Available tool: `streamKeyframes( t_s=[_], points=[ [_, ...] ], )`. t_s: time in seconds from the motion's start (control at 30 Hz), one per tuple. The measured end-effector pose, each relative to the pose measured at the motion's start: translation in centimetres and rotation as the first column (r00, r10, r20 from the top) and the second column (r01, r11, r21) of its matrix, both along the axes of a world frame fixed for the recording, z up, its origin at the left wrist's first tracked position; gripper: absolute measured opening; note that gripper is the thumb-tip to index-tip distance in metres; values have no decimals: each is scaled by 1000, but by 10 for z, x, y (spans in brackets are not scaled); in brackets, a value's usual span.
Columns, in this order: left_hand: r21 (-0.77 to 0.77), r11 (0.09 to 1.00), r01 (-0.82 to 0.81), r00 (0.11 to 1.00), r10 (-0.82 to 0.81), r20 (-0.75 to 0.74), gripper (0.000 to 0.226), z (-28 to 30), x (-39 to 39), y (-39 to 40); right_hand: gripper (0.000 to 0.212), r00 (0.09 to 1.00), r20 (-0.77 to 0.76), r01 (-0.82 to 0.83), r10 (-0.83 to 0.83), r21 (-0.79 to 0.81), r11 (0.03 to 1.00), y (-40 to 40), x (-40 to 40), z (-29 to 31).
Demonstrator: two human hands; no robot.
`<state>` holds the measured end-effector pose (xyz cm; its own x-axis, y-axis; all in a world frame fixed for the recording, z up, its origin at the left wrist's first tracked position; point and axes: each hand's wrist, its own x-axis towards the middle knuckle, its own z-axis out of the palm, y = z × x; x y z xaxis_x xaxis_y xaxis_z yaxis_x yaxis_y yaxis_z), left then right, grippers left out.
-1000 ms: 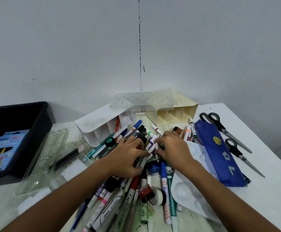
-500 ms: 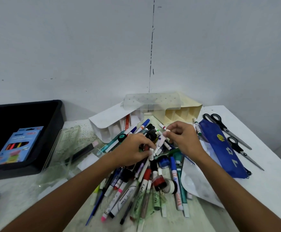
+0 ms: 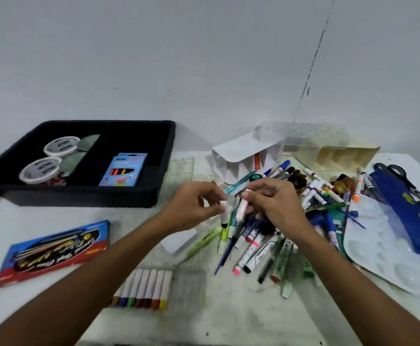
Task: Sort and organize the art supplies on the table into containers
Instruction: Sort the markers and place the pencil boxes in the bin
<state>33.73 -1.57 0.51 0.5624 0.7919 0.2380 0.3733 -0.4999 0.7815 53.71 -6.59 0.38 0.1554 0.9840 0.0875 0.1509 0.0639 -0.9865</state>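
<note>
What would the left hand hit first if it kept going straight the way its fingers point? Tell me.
The left hand, pinching a white marker, points right toward the right hand, which holds another pale marker. It would likely meet that marker first, though one view leaves depth uncertain.

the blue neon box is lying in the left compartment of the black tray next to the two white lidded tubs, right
Not quite. The blue neon box lies in the right compartment of the black tray, across the divider from the two white lidded tubs, which sit in the left one. The head view shows this.
</note>
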Motion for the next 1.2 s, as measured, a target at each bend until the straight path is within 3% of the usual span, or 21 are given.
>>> streamKeyframes(
  t_s=[0.27,0.6,0.93,1.07,1.2],
  points=[
    [-261,962,-76,996,61,-67,16,-27,-89,-31,10,980,-89,-192,177,-209,959,-22,-87,-35],
    [-355,934,-48,991,0,-133,15,-51,-112,-61,11,969,97,-197,229,-267,943,-54,-123,-62],
    [-174,985,10,955,-61,-289,17,-58,-110,-69,8,930,233,-200,284,-330,923,-65,-128,-65],
    [-52,998,46,931,-62,-360,22,-61,-111,-70,18,913,267,-210,309,-341,916,-67,-128,-62],
    [30,992,126,911,-104,-399,24,-63,-115,-73,11,909,291,-190,297,-346,919,-68,-130,-65]
  ],
)
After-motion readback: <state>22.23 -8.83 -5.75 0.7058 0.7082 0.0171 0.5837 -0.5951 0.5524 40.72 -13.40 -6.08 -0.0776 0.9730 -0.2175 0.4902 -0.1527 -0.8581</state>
